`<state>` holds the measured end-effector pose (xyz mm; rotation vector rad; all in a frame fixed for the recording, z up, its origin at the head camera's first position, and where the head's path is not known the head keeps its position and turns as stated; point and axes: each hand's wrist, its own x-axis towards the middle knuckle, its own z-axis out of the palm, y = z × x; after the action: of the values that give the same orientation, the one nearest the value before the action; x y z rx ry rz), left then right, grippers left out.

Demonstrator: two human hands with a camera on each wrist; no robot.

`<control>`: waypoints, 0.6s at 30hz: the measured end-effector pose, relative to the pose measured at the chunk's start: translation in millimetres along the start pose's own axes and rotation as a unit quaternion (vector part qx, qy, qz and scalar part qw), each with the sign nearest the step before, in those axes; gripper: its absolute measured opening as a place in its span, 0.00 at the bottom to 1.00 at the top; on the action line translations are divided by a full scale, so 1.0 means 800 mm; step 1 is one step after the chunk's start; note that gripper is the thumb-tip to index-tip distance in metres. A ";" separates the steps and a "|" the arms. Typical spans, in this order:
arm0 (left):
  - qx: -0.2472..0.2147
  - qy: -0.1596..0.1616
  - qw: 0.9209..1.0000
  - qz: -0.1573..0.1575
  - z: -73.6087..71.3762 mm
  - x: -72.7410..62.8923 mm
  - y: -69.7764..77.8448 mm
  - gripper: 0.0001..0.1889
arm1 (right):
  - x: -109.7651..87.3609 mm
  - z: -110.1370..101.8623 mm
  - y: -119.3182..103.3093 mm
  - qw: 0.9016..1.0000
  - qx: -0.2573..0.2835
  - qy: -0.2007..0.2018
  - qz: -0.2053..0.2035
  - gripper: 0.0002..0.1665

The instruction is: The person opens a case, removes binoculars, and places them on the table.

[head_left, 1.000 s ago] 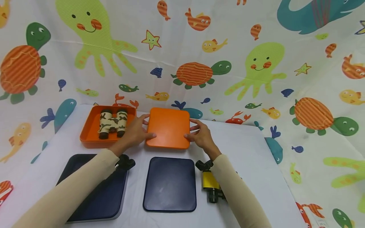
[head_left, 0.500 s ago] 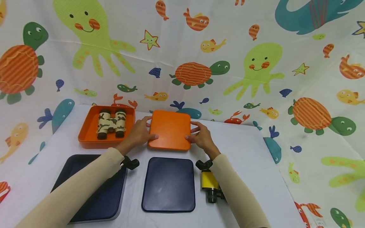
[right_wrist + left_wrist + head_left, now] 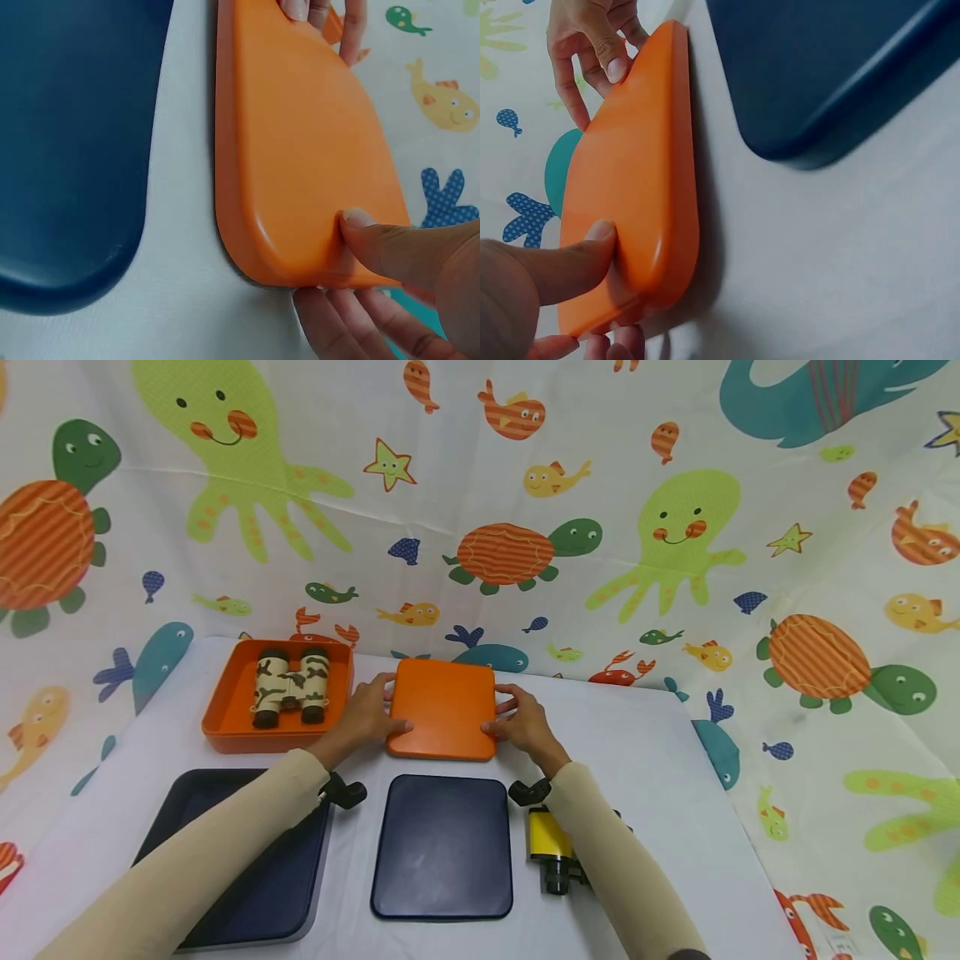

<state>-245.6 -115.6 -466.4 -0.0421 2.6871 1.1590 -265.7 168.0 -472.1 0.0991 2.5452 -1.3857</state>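
An orange square lid (image 3: 442, 710), smooth side up, lies between the two hands at the back middle of the table. At its left edge the left hand (image 3: 367, 714) grips it, thumb (image 3: 585, 262) on top and fingers along the side. The right hand (image 3: 522, 722) holds the opposite edge the same way, its thumb (image 3: 375, 240) pressing the top surface while the other fingers sit at the edge. Left of the lid stands an orange box (image 3: 232, 727) with camouflage binoculars (image 3: 291, 689) inside. Both wrist views show the lid close over the white cloth.
A dark blue square lid (image 3: 442, 847) lies in front of the orange one. To its left is a larger dark blue tray (image 3: 277, 893), partly under the left sleeve. Yellow and black binoculars (image 3: 551, 839) lie partly under the right forearm. A patterned curtain (image 3: 480, 485) hangs behind.
The orange lid has come slightly toward the person and settled lower, with both hands still holding its sides. The boxes and binoculars have stayed put.
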 end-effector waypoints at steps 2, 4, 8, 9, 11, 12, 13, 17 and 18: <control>0.003 -0.003 1.000 0.000 0.001 0.001 -0.001 0.50 | 0.000 0.000 0.000 1.000 -0.003 -0.002 0.002 0.49; 0.001 -0.005 1.000 -0.001 0.002 0.001 -0.002 0.50 | 0.000 0.001 0.000 1.000 -0.007 -0.003 0.002 0.49; -0.001 -0.005 1.000 -0.001 0.003 0.003 -0.004 0.50 | 0.001 0.002 0.000 1.000 -0.014 0.001 0.000 0.48; -0.001 -0.005 1.000 0.000 0.004 0.003 -0.004 0.50 | 0.001 0.002 0.000 1.000 -0.016 0.002 -0.001 0.48; 0.000 -0.007 1.000 0.000 0.004 0.004 -0.005 0.50 | 0.001 0.002 0.001 1.000 -0.019 0.002 -0.003 0.48; 0.000 -0.008 1.000 -0.001 0.005 0.005 -0.006 0.50 | 0.001 0.002 0.002 1.000 -0.020 0.002 -0.004 0.48; 0.000 -0.009 1.000 -0.002 0.005 0.005 -0.006 0.50 | 0.002 0.002 0.002 1.000 -0.021 0.002 -0.005 0.48; -0.005 -0.011 1.000 -0.009 0.007 0.005 -0.008 0.50 | 0.004 0.003 0.004 1.000 -0.024 0.001 -0.006 0.48; -0.005 -0.010 1.000 -0.010 0.007 0.004 -0.008 0.51 | 0.004 0.003 0.004 1.000 -0.025 0.002 -0.006 0.48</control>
<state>-247.4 -115.6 -475.3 -0.0574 2.6572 1.1596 -267.7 167.9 -476.9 0.0784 2.5850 -1.3260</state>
